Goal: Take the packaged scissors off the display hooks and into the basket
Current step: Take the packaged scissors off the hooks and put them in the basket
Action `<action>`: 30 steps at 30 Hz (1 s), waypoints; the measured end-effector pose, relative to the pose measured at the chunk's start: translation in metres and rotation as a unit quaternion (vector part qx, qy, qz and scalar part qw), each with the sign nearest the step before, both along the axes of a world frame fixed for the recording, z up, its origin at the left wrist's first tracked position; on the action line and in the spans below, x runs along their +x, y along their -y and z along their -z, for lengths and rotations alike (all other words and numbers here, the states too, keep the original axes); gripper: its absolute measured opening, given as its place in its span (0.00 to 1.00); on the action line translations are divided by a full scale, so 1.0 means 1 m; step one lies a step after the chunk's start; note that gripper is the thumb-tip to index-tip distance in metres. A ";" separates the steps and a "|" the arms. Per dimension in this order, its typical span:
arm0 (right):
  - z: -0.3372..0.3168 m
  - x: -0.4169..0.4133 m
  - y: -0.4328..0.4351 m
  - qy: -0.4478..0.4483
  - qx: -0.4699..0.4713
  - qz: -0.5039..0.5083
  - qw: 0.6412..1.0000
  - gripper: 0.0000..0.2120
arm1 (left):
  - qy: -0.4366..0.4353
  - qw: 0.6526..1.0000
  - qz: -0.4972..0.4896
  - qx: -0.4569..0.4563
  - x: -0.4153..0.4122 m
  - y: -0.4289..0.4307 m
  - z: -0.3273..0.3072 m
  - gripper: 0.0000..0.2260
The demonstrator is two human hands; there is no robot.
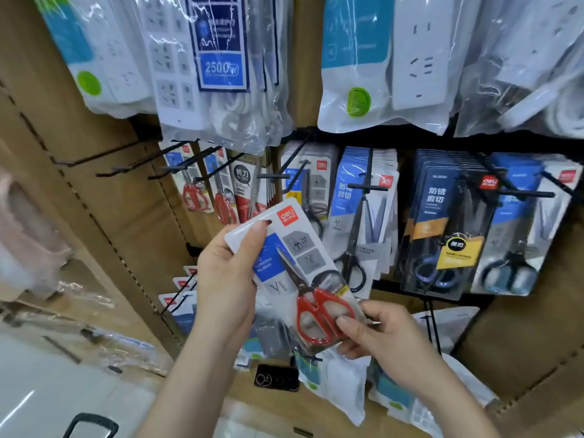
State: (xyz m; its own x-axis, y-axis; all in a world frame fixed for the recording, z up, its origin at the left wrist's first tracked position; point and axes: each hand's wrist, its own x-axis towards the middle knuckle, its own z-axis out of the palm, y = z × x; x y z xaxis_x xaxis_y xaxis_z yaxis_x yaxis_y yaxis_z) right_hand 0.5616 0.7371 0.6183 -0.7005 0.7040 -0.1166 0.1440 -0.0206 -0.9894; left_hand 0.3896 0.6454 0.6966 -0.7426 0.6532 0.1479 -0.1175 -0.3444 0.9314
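In the head view the packaged scissors (297,273), red-handled on a white card, sat tilted at mid-frame, off the display hooks (368,187) and held at both ends. The left hand (226,279) pinched the upper end, thumb on the front and fingers behind, while the right hand (379,333) pinched the lower corner beside the red loops. Both grips were light pinches on slick plastic, so the pack could likely slip once one hand let go. On the way down it might also catch a jutting hook or knock the dark phone (276,377) lying on the bagged goods below. Only a black handle (91,422) at the bottom left edge hinted at the basket, so a blind drop might miss. Behind stood a brown perforated board (104,191), hung with more scissor packs (448,222) and, in the upper frame, bagged power strips (221,67). A pale floor (47,374) showed lower left.
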 end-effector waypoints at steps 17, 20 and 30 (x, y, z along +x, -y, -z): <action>-0.021 -0.097 0.043 -0.120 -0.186 -0.025 0.975 0.10 | 0.023 0.977 -0.155 -0.147 -0.135 0.047 0.013 0.04; -0.022 -0.133 0.050 -0.115 -0.167 -0.025 0.979 0.10 | 0.007 0.978 -0.157 -0.139 -0.172 0.051 0.010 0.05; -0.018 -0.262 0.081 -0.003 -0.004 -0.032 0.999 0.09 | -0.089 0.985 -0.131 -0.062 -0.288 0.081 -0.007 0.01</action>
